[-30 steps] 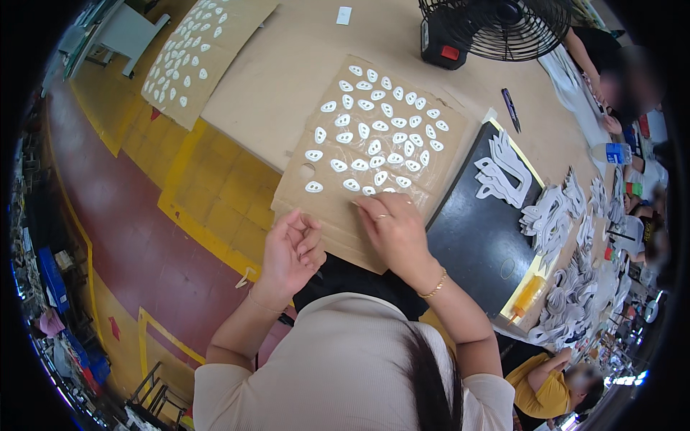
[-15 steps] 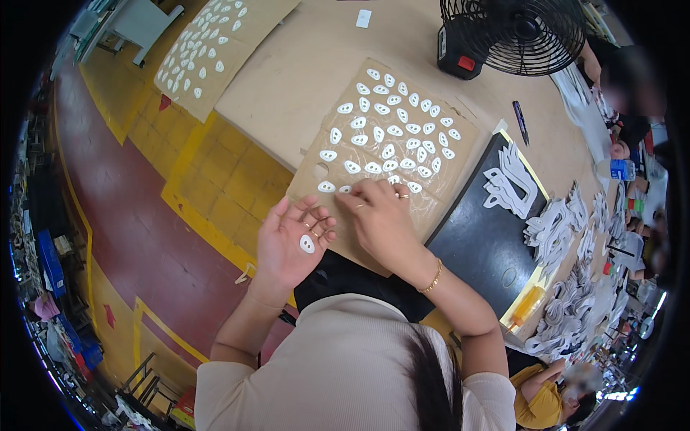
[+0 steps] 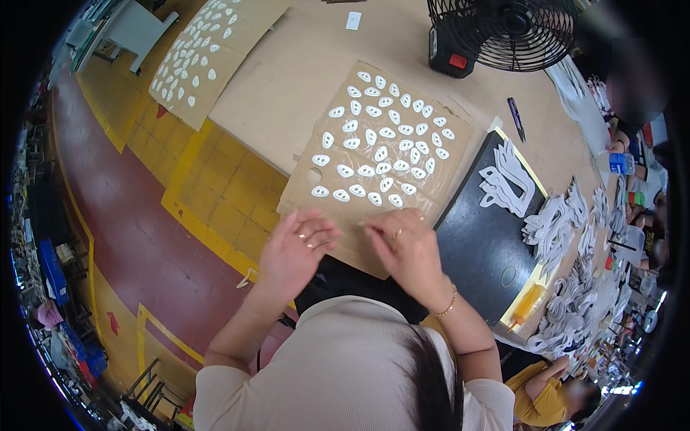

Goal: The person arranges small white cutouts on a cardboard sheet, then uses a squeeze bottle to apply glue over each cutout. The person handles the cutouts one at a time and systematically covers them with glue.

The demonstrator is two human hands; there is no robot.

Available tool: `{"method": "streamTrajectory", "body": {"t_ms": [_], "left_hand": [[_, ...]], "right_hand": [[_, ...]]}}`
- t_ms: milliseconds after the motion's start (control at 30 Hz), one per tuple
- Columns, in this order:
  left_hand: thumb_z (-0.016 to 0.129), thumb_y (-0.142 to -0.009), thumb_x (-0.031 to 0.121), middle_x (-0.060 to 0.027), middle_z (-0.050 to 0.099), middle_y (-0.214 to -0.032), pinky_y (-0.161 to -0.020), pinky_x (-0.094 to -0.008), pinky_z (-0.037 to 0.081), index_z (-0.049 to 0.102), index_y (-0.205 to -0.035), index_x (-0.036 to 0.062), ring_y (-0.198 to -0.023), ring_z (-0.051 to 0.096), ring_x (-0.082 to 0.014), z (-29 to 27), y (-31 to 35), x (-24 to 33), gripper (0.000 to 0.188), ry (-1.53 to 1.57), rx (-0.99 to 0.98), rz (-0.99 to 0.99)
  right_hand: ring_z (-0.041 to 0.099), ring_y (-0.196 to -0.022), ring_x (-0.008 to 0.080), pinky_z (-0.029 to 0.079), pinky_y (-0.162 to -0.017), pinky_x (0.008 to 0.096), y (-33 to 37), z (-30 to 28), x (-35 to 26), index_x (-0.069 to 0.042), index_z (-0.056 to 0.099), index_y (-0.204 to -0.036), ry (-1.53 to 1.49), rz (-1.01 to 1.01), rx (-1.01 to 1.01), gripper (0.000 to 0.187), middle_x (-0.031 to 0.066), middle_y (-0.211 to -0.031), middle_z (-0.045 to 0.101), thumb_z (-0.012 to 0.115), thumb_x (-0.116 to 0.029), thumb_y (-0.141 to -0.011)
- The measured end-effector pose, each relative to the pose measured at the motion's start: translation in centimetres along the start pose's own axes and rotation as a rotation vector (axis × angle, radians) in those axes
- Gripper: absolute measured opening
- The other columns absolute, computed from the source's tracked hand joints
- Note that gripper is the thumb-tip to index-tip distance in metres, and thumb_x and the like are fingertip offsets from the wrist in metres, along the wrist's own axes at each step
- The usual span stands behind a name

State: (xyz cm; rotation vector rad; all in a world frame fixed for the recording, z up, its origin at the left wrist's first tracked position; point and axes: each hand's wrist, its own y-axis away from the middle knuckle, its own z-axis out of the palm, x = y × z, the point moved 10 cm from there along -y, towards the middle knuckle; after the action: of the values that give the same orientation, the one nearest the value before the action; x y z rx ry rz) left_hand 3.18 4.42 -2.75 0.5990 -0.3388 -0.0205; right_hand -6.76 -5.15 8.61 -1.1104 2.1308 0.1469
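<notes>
A cardboard sheet (image 3: 309, 215) lies on the table before me, its upper part covered with several small white oval pieces (image 3: 374, 199), each with two dark holes. Over the sheet's near left corner is my left hand (image 3: 291, 251), palm turned inward, fingers loosely bent and apart; no piece shows in it. My right hand (image 3: 413, 255) hovers above the near part of the sheet, below the lowest row of pieces. Its thumb and fingers are bent together toward the left hand; a small pale blur at the fingertips is too indistinct to name.
Right of the sheet lies a black board (image 3: 471, 248) bearing white cut-out strips (image 3: 507, 183), with more strips (image 3: 560, 302) piled beyond. A black fan (image 3: 514, 29) and a pen (image 3: 516, 118) are farther back. Another piece-covered cardboard (image 3: 201, 57) overhangs the far left table edge. People sit along the right.
My right hand has drawn back toward me from the lowest row, uncovering the pieces there. My left hand has turned inward, and the white piece seen on its palm is out of sight.
</notes>
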Motion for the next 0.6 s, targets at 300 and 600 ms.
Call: {"method": "streamTrajectory", "body": {"t_ms": [300, 600], "left_hand": [[0.046, -0.095, 0.027, -0.0072, 0.056, -0.089, -0.075, -0.0324, 0.045, 0.054, -0.105, 0.0029, -0.084, 0.055, -0.0196, -10.2, 1.4, 3.3, 0.027, -0.054, 0.094, 0.048], [0.045, -0.095, 0.029, -0.01, 0.058, -0.109, -0.084, -0.0329, 0.044, 0.052, -0.113, 0.0029, -0.096, 0.056, -0.0191, -6.7, -2.2, 5.4, 0.032, -0.389, 0.096, 0.082]], "right_hand": [[0.054, -0.086, 0.0212, 0.041, -0.083, 0.0388, -0.1, 4.4, -0.5, -0.002, 0.061, -0.091, 0.494, -0.209, -0.124, 0.02, 0.0072, -0.087, 0.055, 0.053, -0.01, -0.074], [0.053, -0.094, 0.0238, 0.036, -0.095, 0.0406, 0.9, -1.2, 0.3, -0.008, 0.062, -0.108, 0.127, 0.087, 0.042, 0.029, 0.0105, -0.105, 0.053, 0.06, -0.006, -0.079]]}}
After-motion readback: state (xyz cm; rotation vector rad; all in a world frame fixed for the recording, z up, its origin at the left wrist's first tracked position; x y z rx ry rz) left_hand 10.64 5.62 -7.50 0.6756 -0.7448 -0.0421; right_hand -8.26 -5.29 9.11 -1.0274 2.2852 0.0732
